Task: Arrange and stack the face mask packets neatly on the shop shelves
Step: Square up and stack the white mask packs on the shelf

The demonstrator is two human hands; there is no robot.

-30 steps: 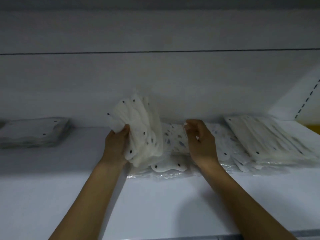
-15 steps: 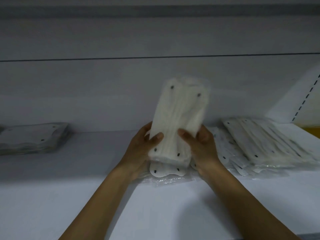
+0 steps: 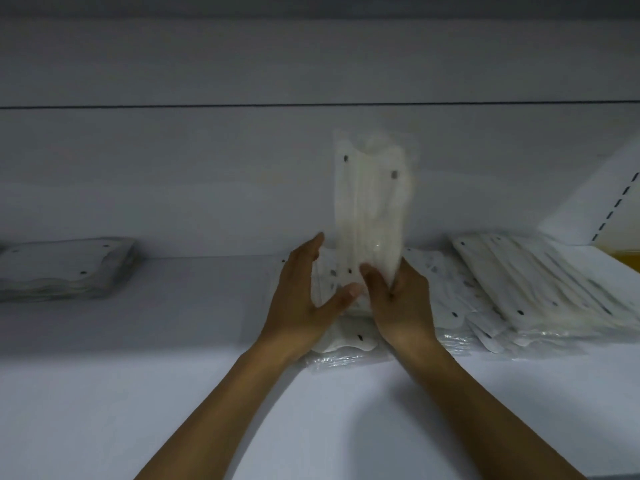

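A bundle of white face mask packets [image 3: 370, 202] stands upright on end in the middle of the white shelf [image 3: 173, 375]. My right hand [image 3: 398, 299] grips its lower right edge, thumb in front and fingers behind. My left hand [image 3: 304, 296] lies against its lower left side with straight fingers and the thumb pressing the front. More packets [image 3: 346, 341] lie flat under the bundle. A fanned pile of packets [image 3: 540, 285] lies to the right, and a neat flat stack [image 3: 65, 268] sits at the far left.
The shelf's white back wall [image 3: 207, 168] rises right behind the bundle. A slotted upright [image 3: 620, 206] and something yellow [image 3: 627, 258] are at the far right. Bare shelf lies between the left stack and my hands and along the front.
The bundle went from tilted in my left hand to standing upright between both hands. My right hand came off the flat packets and took its lower edge; my left hand's fingers straightened.
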